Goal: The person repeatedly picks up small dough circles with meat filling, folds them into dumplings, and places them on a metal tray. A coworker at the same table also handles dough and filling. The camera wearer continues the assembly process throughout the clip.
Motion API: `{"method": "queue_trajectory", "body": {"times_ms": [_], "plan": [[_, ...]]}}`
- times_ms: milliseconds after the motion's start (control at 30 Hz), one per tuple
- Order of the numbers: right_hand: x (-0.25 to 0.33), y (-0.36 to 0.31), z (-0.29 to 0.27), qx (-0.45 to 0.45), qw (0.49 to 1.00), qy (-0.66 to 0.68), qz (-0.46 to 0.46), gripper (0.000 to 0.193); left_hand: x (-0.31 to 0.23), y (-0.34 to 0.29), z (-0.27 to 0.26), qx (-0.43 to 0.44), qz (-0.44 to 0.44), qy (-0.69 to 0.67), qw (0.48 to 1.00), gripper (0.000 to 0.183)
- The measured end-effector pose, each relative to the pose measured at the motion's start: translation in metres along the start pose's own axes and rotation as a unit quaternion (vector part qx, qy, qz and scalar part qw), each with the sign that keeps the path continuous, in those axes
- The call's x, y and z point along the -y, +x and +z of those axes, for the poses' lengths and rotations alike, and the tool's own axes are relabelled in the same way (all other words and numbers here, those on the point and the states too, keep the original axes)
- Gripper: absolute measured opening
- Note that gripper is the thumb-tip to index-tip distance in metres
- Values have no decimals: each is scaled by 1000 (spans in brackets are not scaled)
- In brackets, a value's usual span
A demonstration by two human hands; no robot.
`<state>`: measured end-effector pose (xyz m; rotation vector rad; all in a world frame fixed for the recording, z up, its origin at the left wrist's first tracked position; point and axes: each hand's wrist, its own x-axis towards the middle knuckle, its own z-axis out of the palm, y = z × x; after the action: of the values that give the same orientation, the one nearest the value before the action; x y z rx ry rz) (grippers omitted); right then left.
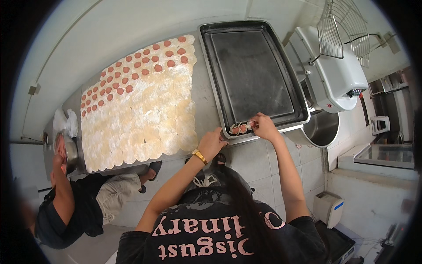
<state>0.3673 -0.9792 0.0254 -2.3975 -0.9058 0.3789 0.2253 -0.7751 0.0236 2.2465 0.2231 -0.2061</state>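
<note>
A large dark baking tray (250,72) with a raised rim lies in front of me. Along its near edge, at the left corner, sits a short row of open-topped dumplings (238,129) with pale wrappers and pink filling. My right hand (265,126) is closed in a pinch on a dumpling at the right end of that row; its fingers partly hide it. At the tray's near left corner rests my left hand (211,143), wearing a gold watch, its finger and thumb apart against the rim and nothing visible in them.
Left of the tray, floured round wrappers (145,123) overlap in a wide sheet, with pink meat portions (120,91) on the far rows. A co-worker's arm (65,189) reaches to a metal bowl of meat (70,154). A mixer (327,70) with a steel bowl (323,127) stands right.
</note>
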Motion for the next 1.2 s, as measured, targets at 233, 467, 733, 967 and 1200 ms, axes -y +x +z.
{"method": "queue_trajectory", "body": {"times_ms": [233, 467, 733, 967, 1200], "plan": [[11, 0, 0, 26, 999, -17, 36, 18, -5, 1, 3, 3, -10, 11, 1000, 35], [4, 3, -6, 68, 997, 23, 11, 27, 0, 2, 6, 3, -12, 8, 1000, 35], [-8, 5, -8, 93, 992, 89, 7, 29, 6, 3, 3, -18, -2, 8, 1000, 46], [5, 5, -2, 90, 995, 50, 2, 29, 6, 5, 2, -17, 1, 34, 999, 47], [6, 5, 3, 32, 998, 0, 57, 19, 6, 3, -3, -8, -1, 15, 1000, 45]]}}
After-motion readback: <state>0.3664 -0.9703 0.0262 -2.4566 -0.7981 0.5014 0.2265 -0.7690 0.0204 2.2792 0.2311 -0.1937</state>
